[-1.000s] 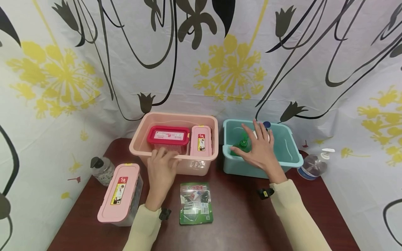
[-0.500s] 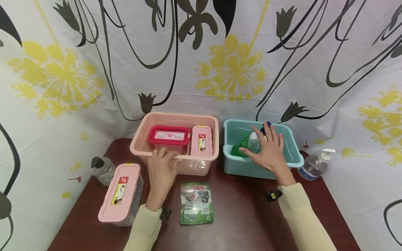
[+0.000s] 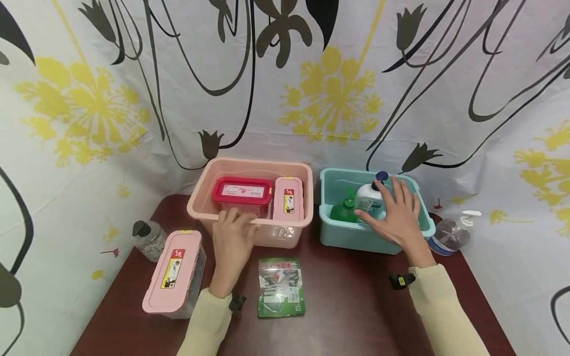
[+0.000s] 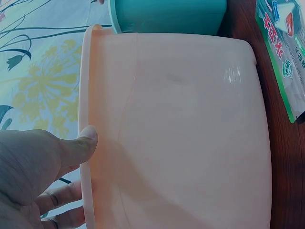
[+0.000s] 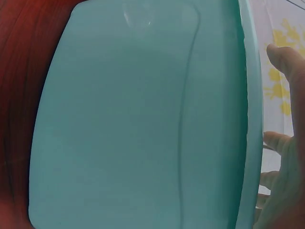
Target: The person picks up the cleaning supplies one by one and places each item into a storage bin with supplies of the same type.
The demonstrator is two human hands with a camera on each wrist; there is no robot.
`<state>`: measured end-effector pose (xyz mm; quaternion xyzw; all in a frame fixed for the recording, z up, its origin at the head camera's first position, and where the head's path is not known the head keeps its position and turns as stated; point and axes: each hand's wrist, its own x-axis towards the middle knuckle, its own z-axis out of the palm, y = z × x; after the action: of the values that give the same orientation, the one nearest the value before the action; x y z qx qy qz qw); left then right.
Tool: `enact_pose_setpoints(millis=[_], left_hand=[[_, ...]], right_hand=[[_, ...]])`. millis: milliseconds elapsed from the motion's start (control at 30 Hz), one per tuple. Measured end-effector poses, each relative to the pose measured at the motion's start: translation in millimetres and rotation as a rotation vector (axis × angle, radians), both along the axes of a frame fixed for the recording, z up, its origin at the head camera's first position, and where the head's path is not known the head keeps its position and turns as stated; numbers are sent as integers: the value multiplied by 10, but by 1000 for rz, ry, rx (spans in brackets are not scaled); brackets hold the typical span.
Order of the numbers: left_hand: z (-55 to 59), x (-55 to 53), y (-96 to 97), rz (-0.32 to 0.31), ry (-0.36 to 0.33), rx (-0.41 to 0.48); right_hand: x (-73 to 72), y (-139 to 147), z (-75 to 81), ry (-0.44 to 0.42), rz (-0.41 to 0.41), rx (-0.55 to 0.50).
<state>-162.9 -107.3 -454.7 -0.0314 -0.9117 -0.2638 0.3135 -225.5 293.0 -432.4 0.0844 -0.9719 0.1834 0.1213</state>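
My left hand (image 3: 232, 247) grips the near rim of the pink bin (image 3: 276, 236), thumb on the outer side and fingers over the edge, as the left wrist view shows. Inside that bin sit a red-lidded clear container (image 3: 242, 192) and a narrow pink-lidded box (image 3: 288, 202). Fingers spread, my right hand (image 3: 398, 220) hovers over the teal bin (image 3: 352, 240) and holds nothing. Left of it in the bin stand a green pump bottle (image 3: 343, 211) and a white bottle with a dark blue top (image 3: 368, 200). The right wrist view shows mostly the teal bin's wall (image 5: 124, 119).
A larger pink-lidded box (image 3: 173, 277) stands on the left of the dark red table, beside a black-capped clear bottle (image 3: 151, 242). A green and silver pouch (image 3: 280, 289) lies flat in front of the bins. A white-topped pump bottle (image 3: 451, 236) stands right of the teal bin.
My right hand has shifted to the right over the teal bin, uncovering the white bottle and more of the green one. My left hand stays on the pink bin's rim.
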Motion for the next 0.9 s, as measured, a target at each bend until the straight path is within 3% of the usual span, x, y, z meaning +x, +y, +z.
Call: enact_pose_setpoints(millis=[467,900], left_hand=[[-16,-6,-9,6,-8,-2],[-16,-10,-9,-1,-19,4]], right_hand=[[20,225,-40,-10,-63,11],[34,456,45,-56,-139,-4]])
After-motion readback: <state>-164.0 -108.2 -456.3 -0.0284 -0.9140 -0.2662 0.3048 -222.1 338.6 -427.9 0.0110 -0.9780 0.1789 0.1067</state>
